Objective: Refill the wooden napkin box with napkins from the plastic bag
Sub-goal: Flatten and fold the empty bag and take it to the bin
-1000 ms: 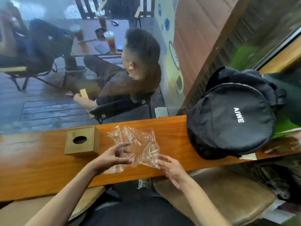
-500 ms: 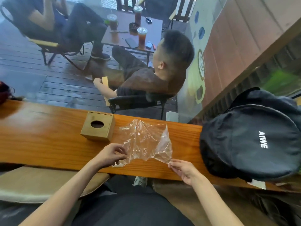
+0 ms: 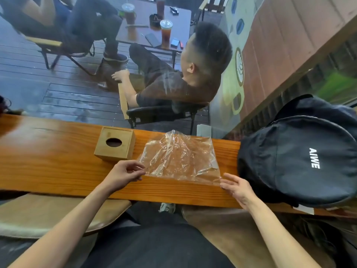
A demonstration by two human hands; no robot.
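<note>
A clear plastic bag lies spread flat on the wooden counter, and no napkins show inside it. My left hand pinches the bag's near left corner. My right hand holds the near right corner between fingertips. Just left of the bag stands the wooden napkin box, upright, with a round hole in its top. Whether napkins are inside the box cannot be told.
A black backpack sits on the counter at the right, close to my right hand. Beyond the counter is a glass window; people sit outside at a table with drinks. Cushioned stools stand below the counter.
Both hands have pulled the bag's near corners apart, so the crumpled bag now lies stretched flat. The view has tilted down and shifted.
</note>
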